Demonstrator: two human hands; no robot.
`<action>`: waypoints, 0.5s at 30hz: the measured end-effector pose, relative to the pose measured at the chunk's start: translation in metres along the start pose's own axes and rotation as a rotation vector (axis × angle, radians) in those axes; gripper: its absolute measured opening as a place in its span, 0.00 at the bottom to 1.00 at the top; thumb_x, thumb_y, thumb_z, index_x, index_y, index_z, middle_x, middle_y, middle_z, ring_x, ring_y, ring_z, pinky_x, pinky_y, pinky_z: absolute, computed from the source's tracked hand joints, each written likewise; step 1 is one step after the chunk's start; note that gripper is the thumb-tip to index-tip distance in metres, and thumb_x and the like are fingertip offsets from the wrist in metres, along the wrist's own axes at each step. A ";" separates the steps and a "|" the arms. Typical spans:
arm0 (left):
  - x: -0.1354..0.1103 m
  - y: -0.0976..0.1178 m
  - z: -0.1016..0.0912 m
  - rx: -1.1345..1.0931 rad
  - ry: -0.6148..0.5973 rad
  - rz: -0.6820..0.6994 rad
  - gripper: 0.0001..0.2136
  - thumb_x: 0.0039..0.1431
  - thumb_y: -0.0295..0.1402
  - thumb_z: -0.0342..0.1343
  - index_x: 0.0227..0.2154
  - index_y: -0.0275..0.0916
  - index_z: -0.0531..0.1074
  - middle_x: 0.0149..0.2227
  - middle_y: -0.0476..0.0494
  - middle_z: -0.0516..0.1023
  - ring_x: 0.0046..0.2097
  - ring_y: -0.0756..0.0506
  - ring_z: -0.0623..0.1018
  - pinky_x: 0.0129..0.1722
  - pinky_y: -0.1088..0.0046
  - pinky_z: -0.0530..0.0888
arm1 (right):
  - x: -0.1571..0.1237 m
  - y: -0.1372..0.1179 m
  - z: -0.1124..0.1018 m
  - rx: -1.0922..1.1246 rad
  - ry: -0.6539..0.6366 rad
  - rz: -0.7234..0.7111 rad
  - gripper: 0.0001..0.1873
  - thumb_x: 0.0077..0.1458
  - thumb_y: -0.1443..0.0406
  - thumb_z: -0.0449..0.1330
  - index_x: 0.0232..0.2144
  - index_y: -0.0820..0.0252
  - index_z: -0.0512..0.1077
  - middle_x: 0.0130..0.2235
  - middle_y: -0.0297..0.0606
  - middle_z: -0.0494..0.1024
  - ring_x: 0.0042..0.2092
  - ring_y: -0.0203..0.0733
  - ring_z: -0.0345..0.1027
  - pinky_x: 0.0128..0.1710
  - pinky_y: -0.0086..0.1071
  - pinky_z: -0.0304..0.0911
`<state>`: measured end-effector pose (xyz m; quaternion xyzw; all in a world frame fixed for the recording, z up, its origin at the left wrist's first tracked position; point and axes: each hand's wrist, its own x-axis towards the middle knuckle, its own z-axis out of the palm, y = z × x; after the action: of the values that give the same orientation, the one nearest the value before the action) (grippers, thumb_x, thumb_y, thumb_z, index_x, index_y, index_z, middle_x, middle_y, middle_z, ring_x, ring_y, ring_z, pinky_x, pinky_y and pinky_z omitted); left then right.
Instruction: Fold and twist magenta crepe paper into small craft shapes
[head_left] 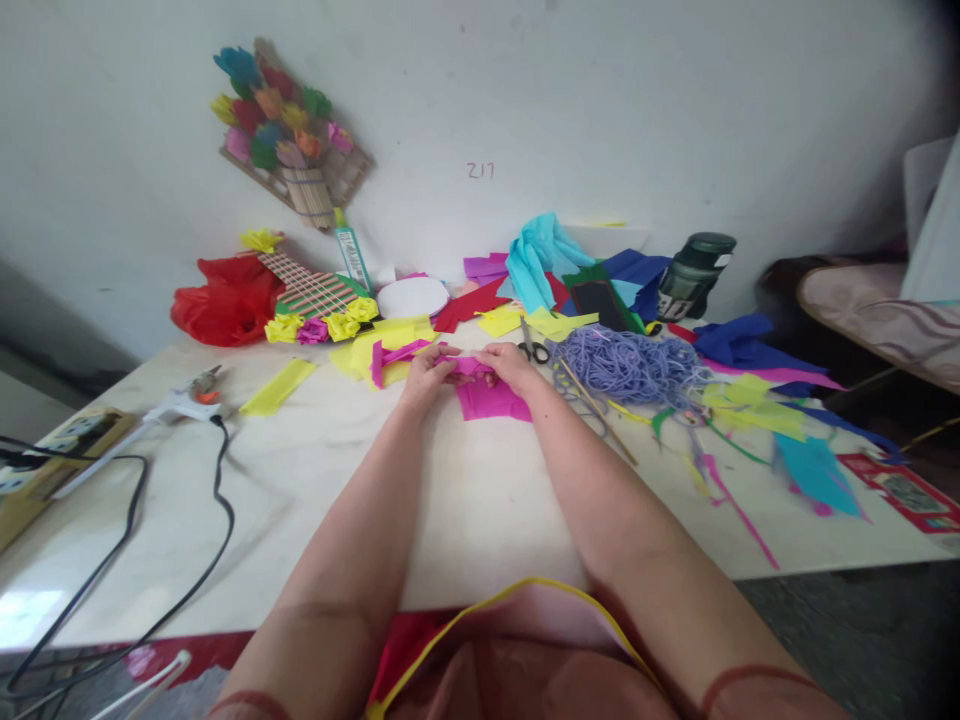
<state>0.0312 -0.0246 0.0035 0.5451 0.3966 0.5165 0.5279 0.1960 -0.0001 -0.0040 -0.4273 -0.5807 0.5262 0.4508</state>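
Observation:
A piece of magenta crepe paper (471, 366) is stretched between my two hands just above the table. My left hand (432, 374) pinches its left end, and my right hand (508, 366) has the other end between thumb and fingers. Below them lies a flat magenta sheet (491, 403), partly covered by my right hand. Left of my left hand rests a folded magenta strip (397, 352) on yellow crepe paper (358, 352). Black-handled scissors (535, 351) lie just beyond my right hand.
A heap of purple yarn (634, 365) and a thin stick (600, 412) lie to the right. A dark green bottle (696, 275) stands behind. At left are a glue gun (191, 398), its black cable (223, 480) and a power strip (71, 445). Paper flowers (281, 120) hang on the wall.

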 end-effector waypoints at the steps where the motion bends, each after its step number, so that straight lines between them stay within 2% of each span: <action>1: 0.000 0.000 0.000 0.005 0.001 -0.004 0.14 0.44 0.30 0.57 0.37 0.34 0.69 0.23 0.47 0.76 0.27 0.44 0.79 0.32 0.67 0.76 | 0.000 0.000 0.000 -0.011 0.005 -0.003 0.17 0.47 0.57 0.64 0.18 0.61 0.64 0.12 0.28 0.65 0.14 0.30 0.56 0.14 0.24 0.53; 10: -0.001 0.000 0.000 0.000 -0.032 -0.005 0.14 0.44 0.31 0.58 0.36 0.34 0.69 0.24 0.46 0.77 0.27 0.44 0.79 0.32 0.68 0.76 | -0.002 -0.003 0.002 -0.056 -0.029 -0.019 0.16 0.47 0.57 0.63 0.18 0.62 0.66 0.13 0.29 0.67 0.14 0.30 0.57 0.14 0.25 0.51; 15: 0.004 -0.003 -0.004 -0.091 -0.031 -0.068 0.11 0.44 0.32 0.53 0.33 0.34 0.70 0.22 0.45 0.77 0.27 0.42 0.79 0.29 0.67 0.76 | -0.004 -0.006 0.004 -0.047 0.010 -0.025 0.16 0.45 0.58 0.64 0.17 0.61 0.66 0.14 0.28 0.67 0.14 0.30 0.56 0.14 0.25 0.52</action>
<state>0.0286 -0.0193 0.0008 0.5147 0.3828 0.5071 0.5756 0.1932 -0.0055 0.0015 -0.4330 -0.5958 0.5046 0.4504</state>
